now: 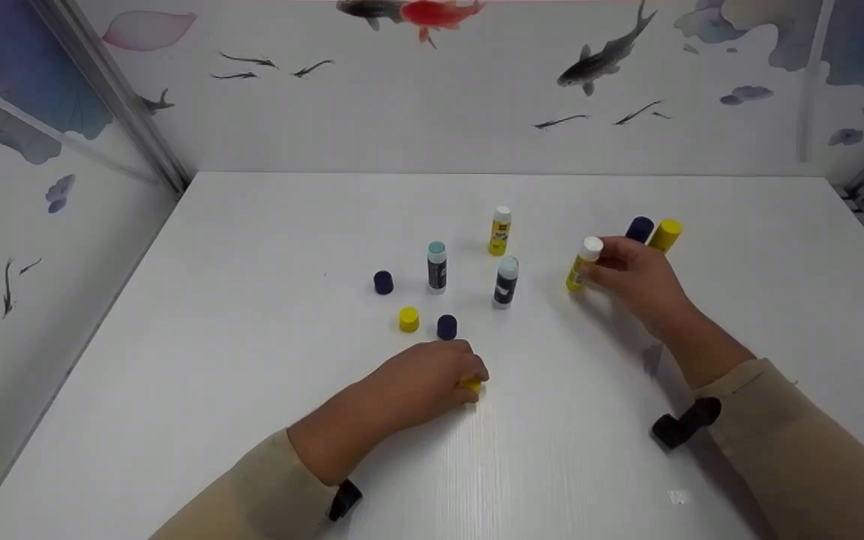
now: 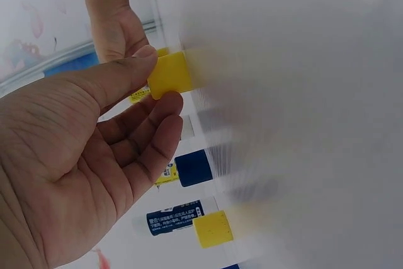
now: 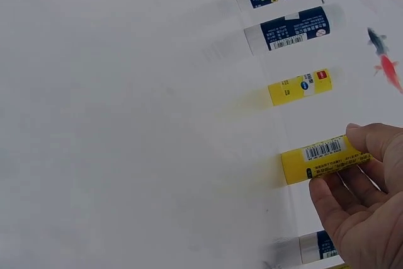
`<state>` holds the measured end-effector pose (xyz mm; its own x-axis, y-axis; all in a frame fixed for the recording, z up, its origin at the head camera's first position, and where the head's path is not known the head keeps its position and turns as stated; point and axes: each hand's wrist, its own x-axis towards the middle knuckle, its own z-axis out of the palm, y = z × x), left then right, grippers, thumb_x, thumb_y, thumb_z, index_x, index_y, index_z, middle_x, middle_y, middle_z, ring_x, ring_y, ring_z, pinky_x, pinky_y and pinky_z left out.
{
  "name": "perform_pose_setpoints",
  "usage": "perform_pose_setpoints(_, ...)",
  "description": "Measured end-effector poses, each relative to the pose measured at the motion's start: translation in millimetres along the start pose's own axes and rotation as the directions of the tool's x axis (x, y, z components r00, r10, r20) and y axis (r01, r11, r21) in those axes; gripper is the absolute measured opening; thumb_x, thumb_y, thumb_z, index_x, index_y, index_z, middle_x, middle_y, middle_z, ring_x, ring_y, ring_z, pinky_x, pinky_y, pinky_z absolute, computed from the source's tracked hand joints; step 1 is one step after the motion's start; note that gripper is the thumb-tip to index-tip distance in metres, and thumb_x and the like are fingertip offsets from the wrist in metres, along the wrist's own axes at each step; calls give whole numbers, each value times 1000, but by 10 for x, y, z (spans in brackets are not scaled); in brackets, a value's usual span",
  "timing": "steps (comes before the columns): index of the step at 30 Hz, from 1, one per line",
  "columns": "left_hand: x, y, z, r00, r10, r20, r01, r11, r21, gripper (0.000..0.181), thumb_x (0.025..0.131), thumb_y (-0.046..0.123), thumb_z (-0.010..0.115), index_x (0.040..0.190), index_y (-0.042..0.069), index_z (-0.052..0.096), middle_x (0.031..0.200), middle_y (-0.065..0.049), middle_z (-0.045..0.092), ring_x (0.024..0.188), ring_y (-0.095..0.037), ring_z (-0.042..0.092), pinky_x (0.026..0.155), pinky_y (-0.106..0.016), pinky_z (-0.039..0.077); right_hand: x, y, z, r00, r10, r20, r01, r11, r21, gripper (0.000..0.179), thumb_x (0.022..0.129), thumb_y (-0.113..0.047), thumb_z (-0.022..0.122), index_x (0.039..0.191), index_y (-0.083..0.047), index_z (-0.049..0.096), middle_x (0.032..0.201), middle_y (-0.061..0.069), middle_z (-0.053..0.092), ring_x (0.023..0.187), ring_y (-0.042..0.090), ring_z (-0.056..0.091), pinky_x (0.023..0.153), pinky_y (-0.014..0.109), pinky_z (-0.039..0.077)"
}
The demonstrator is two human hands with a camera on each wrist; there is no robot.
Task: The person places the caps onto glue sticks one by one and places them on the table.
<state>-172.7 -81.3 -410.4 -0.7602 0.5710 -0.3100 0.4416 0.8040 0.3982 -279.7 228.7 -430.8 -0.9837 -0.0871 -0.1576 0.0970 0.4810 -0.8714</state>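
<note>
My left hand [image 1: 428, 379] pinches a small yellow cap [image 2: 170, 75] between thumb and fingertips, close over the white table. Farther right, my right hand [image 1: 642, 281] grips a yellow glue stick [image 3: 324, 159] by its sides. This stick stands upright, its white top [image 1: 592, 247] showing above the fingers. Just beyond the left hand is a navy cap [image 1: 447, 327], with a yellow cap [image 1: 409, 319] and another navy cap [image 1: 383, 283] farther left. Behind the right hand, a navy-topped tube [image 1: 639, 228] and a yellow-topped tube [image 1: 666, 235] are partly hidden.
Two navy-labelled glue sticks, one with a greenish top [image 1: 437, 268] and one with a pale top [image 1: 505, 283], stand mid-table. Behind them stands a yellow glue stick [image 1: 499, 232] with a white top. Fish-patterned panels [image 1: 402, 112] border the white table [image 1: 267, 300].
</note>
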Motion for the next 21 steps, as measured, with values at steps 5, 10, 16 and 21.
perform_pose_setpoints(5,3,3,0,1000,-11,4,11,1000,-7,28,102,26,69,128,23,74,117,7,69,102,-8,61,98,-28,54,10,20,2,1000,-6,7,6,1000,0,54,97,-30,75,144,-10,57,143,9,61,127,18,59,98,15,52)
perform_pose_setpoints(10,8,1,1,1000,-20,9,20,999,-28,28,102,26,69,129,22,74,117,6,69,101,-9,61,98,-29,54,15,28,3,1000,-6,12,6,1000,6,54,98,-30,75,144,-10,57,144,10,60,127,18,59,98,15,52)
perform_pose_setpoints(16,8,1,12,1000,-6,4,6,1000,-23,27,102,25,69,128,22,74,117,6,69,102,-9,61,99,-29,54,10,37,-1,1000,-10,9,10,1000,16,52,98,-28,75,143,-9,57,143,10,60,126,19,59,95,13,52)
perform_pose_setpoints(21,5,10,9,1000,-12,8,12,1000,-23,27,102,25,69,127,21,74,117,6,69,103,-10,61,100,-29,55,3,44,-5,1000,-14,11,13,1000,13,52,98,-28,74,144,-9,57,143,10,59,126,20,59,95,13,53)
